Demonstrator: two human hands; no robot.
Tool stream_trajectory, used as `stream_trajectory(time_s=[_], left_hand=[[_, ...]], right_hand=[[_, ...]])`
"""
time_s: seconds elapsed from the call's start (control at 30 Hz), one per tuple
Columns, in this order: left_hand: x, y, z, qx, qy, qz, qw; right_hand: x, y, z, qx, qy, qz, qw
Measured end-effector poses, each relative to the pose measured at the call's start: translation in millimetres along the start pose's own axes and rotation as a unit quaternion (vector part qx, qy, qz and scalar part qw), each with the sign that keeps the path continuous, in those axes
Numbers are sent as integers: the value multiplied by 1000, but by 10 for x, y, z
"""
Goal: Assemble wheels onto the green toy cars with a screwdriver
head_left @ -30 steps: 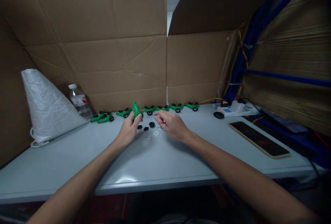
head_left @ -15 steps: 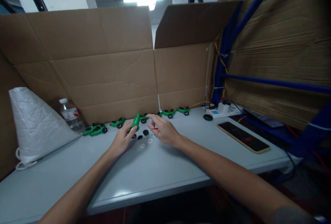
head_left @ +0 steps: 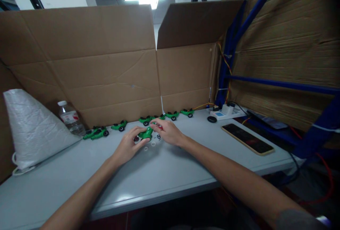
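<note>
My left hand (head_left: 129, 146) is closed around a green toy car body (head_left: 147, 133), held low over the grey table (head_left: 164, 177). My right hand (head_left: 168, 132) meets it from the right, fingers pinched on a small red part (head_left: 159, 126) at the car's end. Small black wheels (head_left: 158, 137) and white rings (head_left: 153, 144) lie on the table just below the hands. A row of finished green toy cars (head_left: 119, 126) with black wheels stands along the cardboard wall behind.
A white woven sack (head_left: 32, 127) and a water bottle (head_left: 68, 117) stand at the left. A phone (head_left: 248, 138) lies at the right, near a power strip (head_left: 222, 113) and a black tape roll (head_left: 211, 119). Cardboard walls (head_left: 106, 74) enclose the back.
My left hand lowered and tilted the green car body from upright to lying sideways. My right hand closed in on it with the red part. The camera view shifted up and right.
</note>
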State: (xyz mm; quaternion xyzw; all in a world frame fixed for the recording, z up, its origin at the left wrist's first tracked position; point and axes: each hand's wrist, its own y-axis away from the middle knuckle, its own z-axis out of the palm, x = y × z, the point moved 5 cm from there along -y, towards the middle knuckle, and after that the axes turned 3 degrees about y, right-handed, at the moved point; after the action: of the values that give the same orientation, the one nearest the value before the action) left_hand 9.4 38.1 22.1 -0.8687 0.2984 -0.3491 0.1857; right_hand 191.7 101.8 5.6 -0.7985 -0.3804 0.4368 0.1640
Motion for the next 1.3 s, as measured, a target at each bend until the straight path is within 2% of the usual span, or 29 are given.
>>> stream_trajectory(time_s=[0.07,0.17,0.3,0.37,0.43,0.53,0.7,1.0,1.2,1.3], left_hand=[[43,14,7,-9,9,-2,1000],[107,46,57,-44,30,-15,998],[154,96,166,-107,58,-23,992],[152,113,208,-136,59,-24,989],[144,120,231,-160,53,-28,985],[144,112,230,-178,45,-27,983],[174,100,211,-175,33,-11,984],[198,123,233,-212,26,2,977],[217,109,225,-220,32,11,975],[208,111,210,-232,23,8,972]], right_hand=[[60,-23,18,-40,-77,21,996],[96,-15,22,-147,-168,29,974],[76,92,1,-308,-180,29,934],[61,149,-2,-358,-180,36,915],[45,181,2,-382,-189,38,904],[33,185,6,-388,-177,18,904],[43,171,-5,-377,-127,-15,917],[66,230,75,-389,-102,-17,915],[44,226,41,-368,-55,-23,928],[60,182,13,-324,5,-34,945]])
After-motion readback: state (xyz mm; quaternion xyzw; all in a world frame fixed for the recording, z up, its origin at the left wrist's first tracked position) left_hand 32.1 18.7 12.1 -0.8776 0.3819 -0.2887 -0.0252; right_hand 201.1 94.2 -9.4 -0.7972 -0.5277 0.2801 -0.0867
